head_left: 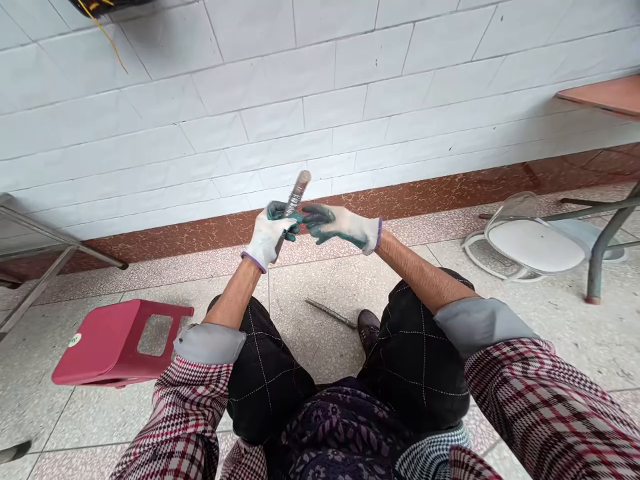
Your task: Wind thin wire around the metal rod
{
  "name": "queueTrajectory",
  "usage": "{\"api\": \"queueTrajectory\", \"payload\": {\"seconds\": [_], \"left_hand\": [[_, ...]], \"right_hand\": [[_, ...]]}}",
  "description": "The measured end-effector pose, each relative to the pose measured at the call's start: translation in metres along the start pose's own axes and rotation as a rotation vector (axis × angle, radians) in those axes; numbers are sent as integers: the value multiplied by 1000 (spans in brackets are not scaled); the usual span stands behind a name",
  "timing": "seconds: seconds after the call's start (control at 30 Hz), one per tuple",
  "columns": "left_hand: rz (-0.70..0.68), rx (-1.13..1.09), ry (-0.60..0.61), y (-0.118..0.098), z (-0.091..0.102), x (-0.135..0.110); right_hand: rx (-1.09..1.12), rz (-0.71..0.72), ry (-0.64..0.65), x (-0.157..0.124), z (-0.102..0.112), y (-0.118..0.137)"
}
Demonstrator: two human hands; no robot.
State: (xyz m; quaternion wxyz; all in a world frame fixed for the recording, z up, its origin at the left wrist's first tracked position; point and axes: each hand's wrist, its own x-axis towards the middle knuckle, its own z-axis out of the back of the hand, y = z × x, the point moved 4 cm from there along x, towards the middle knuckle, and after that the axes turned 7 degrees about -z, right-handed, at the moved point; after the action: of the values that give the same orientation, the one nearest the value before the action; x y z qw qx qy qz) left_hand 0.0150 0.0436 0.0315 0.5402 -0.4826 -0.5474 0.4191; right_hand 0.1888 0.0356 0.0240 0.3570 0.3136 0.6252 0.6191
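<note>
My left hand (275, 230), in a white glove with green coating, is closed round a short rod with a brown rounded end (297, 191). Shiny, ridged material covers part of its shaft, and the rod tilts up and away from me. Its lower end shows dark below my fist. Close beside it, my right hand (343, 225), gloved alike, has its fingers stretched toward the left fingertips. The fingers look parted, with nothing visible in them; whether they touch the left glove I cannot tell. A thin grey ridged rod (330, 312) lies on the floor between my feet.
To the left a red plastic stool (107, 343) lies on its side, near a metal frame leg (65, 237). At right are a white round-seated chair (535, 245) and a table (607, 95) with metal legs. A tiled wall (280, 120) stands in front.
</note>
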Motion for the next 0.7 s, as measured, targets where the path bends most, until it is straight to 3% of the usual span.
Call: {"api": "queueTrajectory", "payload": {"seconds": [0.07, 0.2, 0.33, 0.43, 0.53, 0.6, 0.7], "left_hand": [[-60, 166, 37, 3, -11, -2], [-224, 416, 174, 6, -23, -6], [-449, 765, 156, -1, -19, -5], [-494, 746, 148, -5, -19, -4], [-381, 516, 109, -7, -17, -5], [-194, 331, 116, -7, -15, -8], [177, 99, 382, -3, -19, -22]], "right_hand": [[97, 87, 17, -2, 0, 6], [82, -25, -2, -2, -8, 3], [-48, -54, -119, -4, -9, 0], [-39, -23, -214, -5, -6, 0], [36, -24, -289, -8, 0, 2], [85, 1, -287, -11, 2, 6], [100, 44, -207, -16, 1, 15]]}}
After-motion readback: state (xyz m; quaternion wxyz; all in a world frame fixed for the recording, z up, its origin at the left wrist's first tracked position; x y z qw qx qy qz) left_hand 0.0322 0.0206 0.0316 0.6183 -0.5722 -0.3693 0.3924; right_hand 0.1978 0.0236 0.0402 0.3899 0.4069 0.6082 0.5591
